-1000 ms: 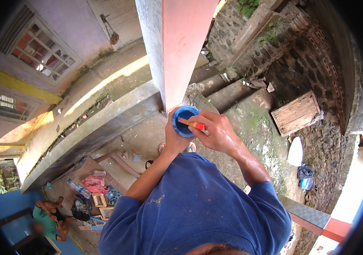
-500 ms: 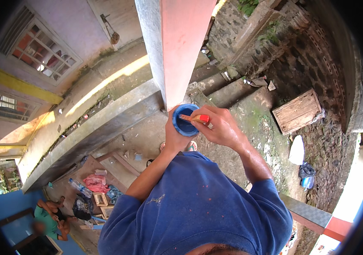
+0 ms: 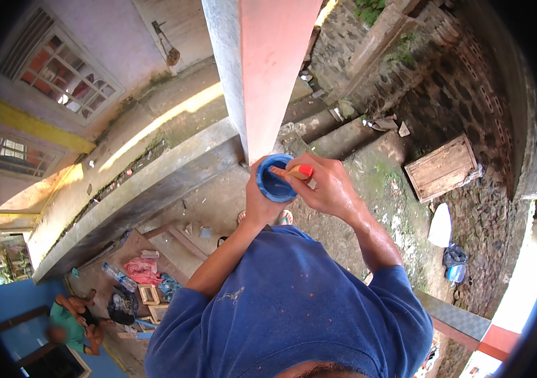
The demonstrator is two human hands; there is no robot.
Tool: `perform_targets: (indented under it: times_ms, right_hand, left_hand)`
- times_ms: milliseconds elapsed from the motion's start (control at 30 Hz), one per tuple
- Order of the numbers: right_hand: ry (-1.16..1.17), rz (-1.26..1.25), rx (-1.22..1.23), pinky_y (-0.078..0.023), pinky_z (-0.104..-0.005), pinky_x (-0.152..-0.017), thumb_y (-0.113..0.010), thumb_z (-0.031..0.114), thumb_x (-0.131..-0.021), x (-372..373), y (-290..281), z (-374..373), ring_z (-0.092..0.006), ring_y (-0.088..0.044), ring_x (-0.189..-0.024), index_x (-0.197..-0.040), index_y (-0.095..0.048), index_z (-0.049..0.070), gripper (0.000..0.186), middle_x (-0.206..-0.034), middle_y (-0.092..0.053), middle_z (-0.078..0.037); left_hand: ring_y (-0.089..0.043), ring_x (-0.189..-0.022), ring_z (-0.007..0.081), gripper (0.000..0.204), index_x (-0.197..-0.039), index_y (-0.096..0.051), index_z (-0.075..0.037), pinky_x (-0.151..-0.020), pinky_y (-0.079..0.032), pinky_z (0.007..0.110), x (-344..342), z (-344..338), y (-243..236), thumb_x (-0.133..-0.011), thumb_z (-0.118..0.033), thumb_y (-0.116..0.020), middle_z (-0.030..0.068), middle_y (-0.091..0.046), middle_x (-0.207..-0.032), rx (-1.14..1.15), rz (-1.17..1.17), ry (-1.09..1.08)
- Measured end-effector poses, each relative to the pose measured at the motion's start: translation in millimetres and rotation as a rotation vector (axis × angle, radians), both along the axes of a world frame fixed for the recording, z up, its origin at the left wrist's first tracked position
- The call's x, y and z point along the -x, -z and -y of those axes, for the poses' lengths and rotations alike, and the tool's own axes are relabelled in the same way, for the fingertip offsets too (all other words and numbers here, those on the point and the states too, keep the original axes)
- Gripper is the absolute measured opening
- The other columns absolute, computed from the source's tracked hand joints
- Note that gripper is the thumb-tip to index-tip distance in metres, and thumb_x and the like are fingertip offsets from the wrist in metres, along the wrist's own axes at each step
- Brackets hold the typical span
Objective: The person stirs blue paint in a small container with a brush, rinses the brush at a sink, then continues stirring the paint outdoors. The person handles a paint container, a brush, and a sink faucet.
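Observation:
My left hand (image 3: 260, 201) is wrapped round a small blue container (image 3: 276, 192) with dark blue contents, in front of me below a pillar (image 3: 270, 75) with pink and whitish faces. My right hand (image 3: 324, 188) grips a brush (image 3: 304, 172) with a wooden handle and red end. The brush reaches over the rim into the container; its tip is hard to make out inside. My blue shirt fills the lower middle of the view, and sandalled feet show just beyond it.
A concrete ledge (image 3: 155, 189) curves along the left. A seated person (image 3: 79, 318) in green is at lower left, near cloths, wooden frames and bottles (image 3: 142, 271). A wooden crate (image 3: 441, 167), white sack (image 3: 438, 223) and stone wall are right; steps (image 3: 344, 135) lie beyond the pillar.
My right hand and the brush have risen slightly and the brush's angle over the container has shifted. The container and my left hand have moved a little up and right.

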State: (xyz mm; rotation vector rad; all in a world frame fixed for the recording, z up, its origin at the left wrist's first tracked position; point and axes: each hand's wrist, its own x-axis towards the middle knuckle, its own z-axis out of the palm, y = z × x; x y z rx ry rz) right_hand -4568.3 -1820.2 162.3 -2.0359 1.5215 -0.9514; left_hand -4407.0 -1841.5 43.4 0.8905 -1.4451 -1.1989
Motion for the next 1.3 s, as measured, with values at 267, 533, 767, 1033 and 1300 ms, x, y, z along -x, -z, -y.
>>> perform_targets:
  times_ms: [267,533,767,1033,1300]
  right_hand:
    - [-0.047,0.087,0.051,-0.055,-0.0407,-0.065,-0.078,0.014,-0.091,6.2,-18.7,-2.6,-0.0344,-0.070,-0.072,-0.104,-0.074,0.008,0.015,-0.084,-0.072,-0.011]
    - [-0.060,0.017,-0.056,-0.056,-0.0404,-0.067,-0.078,0.012,-0.090,1.5,-12.9,-4.7,-0.0337,-0.071,-0.077,-0.103,-0.073,0.007,0.015,-0.089,-0.072,-0.013]
    - [-0.268,0.017,0.008,-0.055,-0.0382,-0.068,-0.080,0.007,-0.087,10.8,-28.5,10.9,-0.0315,-0.071,-0.078,-0.104,-0.074,0.004,0.018,-0.090,-0.072,-0.013]
    - [-0.380,-0.030,-0.038,-0.057,-0.0406,-0.072,-0.081,0.010,-0.087,-14.5,-7.9,29.3,-0.0332,-0.073,-0.080,-0.105,-0.074,0.005,0.020,-0.092,-0.073,-0.014]
    - [-0.599,0.037,0.031,-0.054,-0.0359,-0.070,-0.080,0.002,-0.084,-38.1,-25.8,40.7,-0.0317,-0.071,-0.075,-0.100,-0.073,0.001,0.018,-0.087,-0.072,-0.015]
  left_hand:
    - [-0.068,-0.114,0.0222,0.096,-0.143,-0.046,-0.004,-0.102,-0.053,0.037,-1.7,-1.5,4.1,-0.064,-0.013,-0.100,0.0118,-0.068,-0.124,-0.052,-0.025,0.010]
    - [-0.067,-0.115,0.0217,0.097,-0.144,-0.045,-0.004,-0.103,-0.052,0.037,-2.1,-7.3,11.7,-0.065,-0.015,-0.100,0.0113,-0.068,-0.124,-0.025,-0.014,-0.020]
    - [-0.068,-0.114,0.0219,0.093,-0.141,-0.046,-0.004,-0.101,-0.053,0.037,-7.4,-9.5,10.6,-0.066,-0.016,-0.099,0.0115,-0.068,-0.124,-0.055,-0.072,-0.057]
    - [-0.067,-0.112,0.0189,0.093,-0.142,-0.048,-0.005,-0.101,-0.052,0.036,-20.3,-18.8,26.5,-0.066,-0.023,-0.099,0.0104,-0.070,-0.122,0.037,-0.071,-0.189]
    - [-0.063,-0.118,0.0156,0.098,-0.145,-0.046,-0.006,-0.103,-0.051,0.034,-46.9,-39.7,5.3,-0.066,-0.022,-0.100,0.0093,-0.065,-0.129,0.000,-0.046,-0.379]
